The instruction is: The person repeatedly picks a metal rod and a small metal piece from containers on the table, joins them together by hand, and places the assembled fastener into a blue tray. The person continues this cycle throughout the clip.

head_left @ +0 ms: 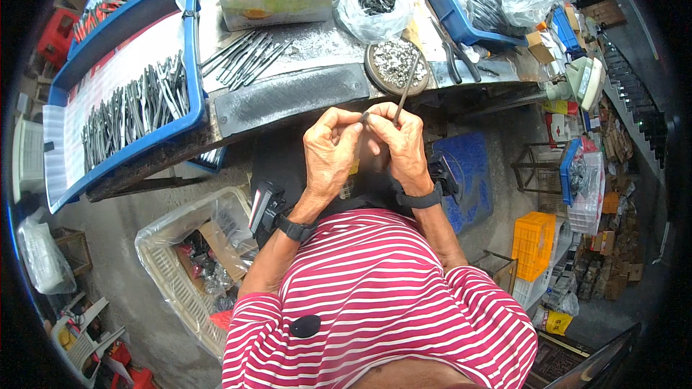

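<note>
My left hand [330,151] and my right hand [402,145] meet just in front of the bench edge, both closed in a pinch. Between the fingertips is a small dark piece [365,117], too small to make out fully. A thin metal rod [411,79] sticks up from my right hand, its far end over a round dish [370,72] of small shiny metal parts. Left of the dish, several slim dark metal tools [245,57] lie loose on the bench. A pair of long-handled pliers [450,54] rests to its right.
A blue tray [193,65] of dark metal tools stands at the left. Behind are a cardboard box [277,9] of similar pieces and a plastic bag [375,25] of dark parts. A lined crate [162,245] sits on the floor at left, a yellow crate [533,245] at right.
</note>
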Available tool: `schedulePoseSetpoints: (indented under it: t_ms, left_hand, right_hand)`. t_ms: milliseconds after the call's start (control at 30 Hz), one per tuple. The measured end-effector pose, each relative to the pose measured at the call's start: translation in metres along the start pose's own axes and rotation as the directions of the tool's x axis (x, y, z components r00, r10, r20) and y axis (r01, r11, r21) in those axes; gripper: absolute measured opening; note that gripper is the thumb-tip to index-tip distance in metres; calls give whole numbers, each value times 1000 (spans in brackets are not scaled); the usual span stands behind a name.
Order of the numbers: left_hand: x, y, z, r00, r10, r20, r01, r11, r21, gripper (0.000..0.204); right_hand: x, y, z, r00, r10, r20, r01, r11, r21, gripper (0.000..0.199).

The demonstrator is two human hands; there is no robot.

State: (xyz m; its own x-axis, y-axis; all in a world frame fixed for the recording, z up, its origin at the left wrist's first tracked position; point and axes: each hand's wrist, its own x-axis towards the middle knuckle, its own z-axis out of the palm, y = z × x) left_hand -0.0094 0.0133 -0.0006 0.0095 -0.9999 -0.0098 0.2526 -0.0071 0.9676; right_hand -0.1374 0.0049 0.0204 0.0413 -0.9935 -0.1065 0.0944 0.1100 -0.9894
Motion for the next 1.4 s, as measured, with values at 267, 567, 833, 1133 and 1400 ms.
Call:
schedulePoseSetpoints:
  t_ms: [267,567,833,1133,1400]
  left_hand:
    - [3,-5,3,992,122,-39,-119,991,56,9]
    - [4,-1,8,987,132,-91,-126,990,70,8]
    - [11,-5,3,998,-61,1,58,948,-312,10]
    - [11,-3,-4,987,-151,56,161,936,-312,17]
    - [9,-2,-1,990,-125,65,136,971,-198,16]
  right_hand:
    - [0,1,7,995,95,-38,-80,953,293,14]
    - [-29,-12,25,999,-44,-26,45,999,24,36]
    - [-21,-13,12,999,21,31,-22,999,25,40]
    - [8,-11,-45,939,-223,-260,118,923,-367,24]
    - [35,6,-76,843,-515,-157,223,600,-768,20]
